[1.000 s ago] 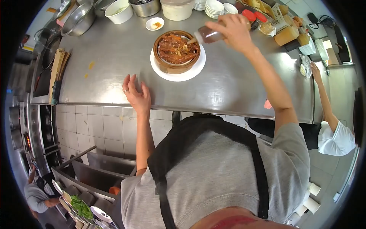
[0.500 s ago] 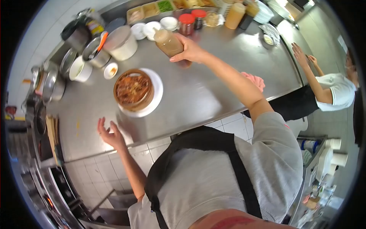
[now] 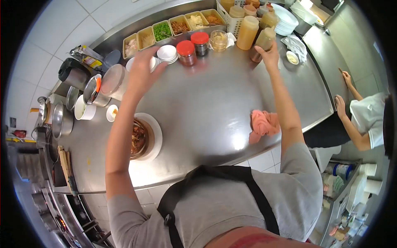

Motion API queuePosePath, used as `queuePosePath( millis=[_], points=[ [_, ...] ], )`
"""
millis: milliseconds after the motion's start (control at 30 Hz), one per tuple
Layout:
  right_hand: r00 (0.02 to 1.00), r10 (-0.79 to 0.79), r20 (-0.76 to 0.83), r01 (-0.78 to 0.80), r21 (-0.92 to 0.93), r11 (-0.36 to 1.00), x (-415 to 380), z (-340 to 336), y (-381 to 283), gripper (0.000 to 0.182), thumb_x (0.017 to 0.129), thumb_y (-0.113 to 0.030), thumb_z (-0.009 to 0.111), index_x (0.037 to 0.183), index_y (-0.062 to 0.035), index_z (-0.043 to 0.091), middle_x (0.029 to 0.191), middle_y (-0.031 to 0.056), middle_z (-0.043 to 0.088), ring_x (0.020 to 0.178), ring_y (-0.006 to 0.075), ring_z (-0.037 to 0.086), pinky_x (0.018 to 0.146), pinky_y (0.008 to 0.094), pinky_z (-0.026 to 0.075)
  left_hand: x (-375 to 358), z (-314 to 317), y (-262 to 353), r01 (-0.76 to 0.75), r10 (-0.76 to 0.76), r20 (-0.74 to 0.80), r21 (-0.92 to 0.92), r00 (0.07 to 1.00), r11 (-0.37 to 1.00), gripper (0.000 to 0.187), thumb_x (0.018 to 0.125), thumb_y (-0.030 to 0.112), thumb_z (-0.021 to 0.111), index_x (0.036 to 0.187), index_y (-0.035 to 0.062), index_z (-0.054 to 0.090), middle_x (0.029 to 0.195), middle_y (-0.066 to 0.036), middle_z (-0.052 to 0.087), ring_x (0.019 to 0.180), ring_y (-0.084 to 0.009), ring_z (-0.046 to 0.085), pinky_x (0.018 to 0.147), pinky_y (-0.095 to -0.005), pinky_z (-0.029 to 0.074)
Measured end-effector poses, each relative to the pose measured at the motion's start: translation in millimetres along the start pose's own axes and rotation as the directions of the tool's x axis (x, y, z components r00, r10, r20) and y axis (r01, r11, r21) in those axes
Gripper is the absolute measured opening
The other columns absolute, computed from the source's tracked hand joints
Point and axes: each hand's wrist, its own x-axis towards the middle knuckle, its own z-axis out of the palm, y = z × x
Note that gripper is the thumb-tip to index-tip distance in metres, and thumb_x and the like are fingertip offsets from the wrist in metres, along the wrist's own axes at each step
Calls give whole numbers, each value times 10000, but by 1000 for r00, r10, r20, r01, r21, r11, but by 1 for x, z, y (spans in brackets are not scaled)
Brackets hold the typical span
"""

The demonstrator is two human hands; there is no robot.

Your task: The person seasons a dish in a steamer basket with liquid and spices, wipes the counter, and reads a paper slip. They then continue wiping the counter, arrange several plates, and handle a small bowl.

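Note:
At the back right of the steel counter, my right hand (image 3: pixel 271 57) is wrapped round a squeeze bottle (image 3: pixel 265 38) of brown sauce, close to other sauce bottles. My left hand (image 3: pixel 144 72), slightly blurred, is open and stretched over the back of the counter beside a stack of small white dishes (image 3: pixel 167 53). Nothing shows in its fingers. Below my left forearm, a round steamer basket (image 3: pixel 145 144) of browned food rests on a white plate (image 3: pixel 158 138); the forearm hides its left part.
Red-lidded jars (image 3: pixel 186 51) and trays of chopped ingredients (image 3: pixel 162 30) line the back. Pots and a lidded white tub (image 3: pixel 113 80) stand at the left. A pink cloth (image 3: pixel 264 124) lies near the front edge. Another person (image 3: pixel 366 115) is at the right.
My right hand has carried the squeeze bottle rightward to the other bottles. My left hand has risen from the front edge to the small dishes at the back.

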Motion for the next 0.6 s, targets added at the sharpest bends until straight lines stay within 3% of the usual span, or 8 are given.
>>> queuePosePath(
  millis=[33,100,133,233,400,467,533,600],
  points=[
    [1000,2,7,-2,4,1000,6,1,2,778,574,-292,812,1195,-32,422,1090,172,578,1032,294,548,871,371,429,17,24,-3,-1,4,43,-58,999,998,441,755,232,676,1132,42,547,1057,-150,595,991,-301,543,850,-362,428],
    [978,-173,-117,120,-358,926,14,-3,-1,757,596,-308,800,1184,-10,429,1124,176,537,984,322,541,862,382,423,49,67,-2,-76,76,49,-5,996,997,443,761,277,661,1114,34,549,1031,-158,608,953,-317,561,836,-383,440],
    [980,-164,-116,113,-356,928,12,-5,-10,757,596,-308,800,1184,-10,429,1124,176,537,984,322,541,862,382,423,65,82,1,-36,37,126,-9,991,999,451,763,317,649,1096,28,551,1009,-170,612,931,-329,568,818,-399,446],
    [764,-596,-248,428,-496,755,7,-7,-46,626,664,-253,750,1162,-14,456,1094,158,479,858,318,520,787,389,440,101,119,12,57,-74,297,65,952,996,483,761,381,630,1066,14,554,948,-193,620,888,-345,581,784,-424,458],
    [802,-596,-44,543,-361,758,2,10,-67,437,709,-147,680,1108,-80,514,1049,141,493,813,252,551,696,335,471,128,148,9,107,-191,430,211,883,972,500,736,423,639,1011,10,573,921,-178,627,920,-335,580,777,-428,482],
    [884,-450,123,466,-277,840,0,21,-73,347,722,-121,661,1046,-69,547,1024,124,516,747,252,572,671,336,479,133,141,14,102,-205,462,239,863,966,527,727,445,635,1020,11,574,940,-177,626,950,-327,578,786,-419,487],
    [841,-529,116,541,-211,814,-1,36,-81,205,736,-108,637,931,-65,591,904,101,562,709,238,586,635,330,476,136,129,19,153,-236,390,231,890,961,558,709,461,638,1031,9,573,954,-177,623,928,-320,584,767,-418,489],
    [842,-422,335,484,-126,866,2,51,-83,98,748,-99,607,838,-61,607,799,94,583,722,242,589,628,341,465,133,111,21,198,-237,253,171,938,965,586,701,470,638,1052,6,569,953,-177,623,911,-323,583,769,-419,482]
  ],
)
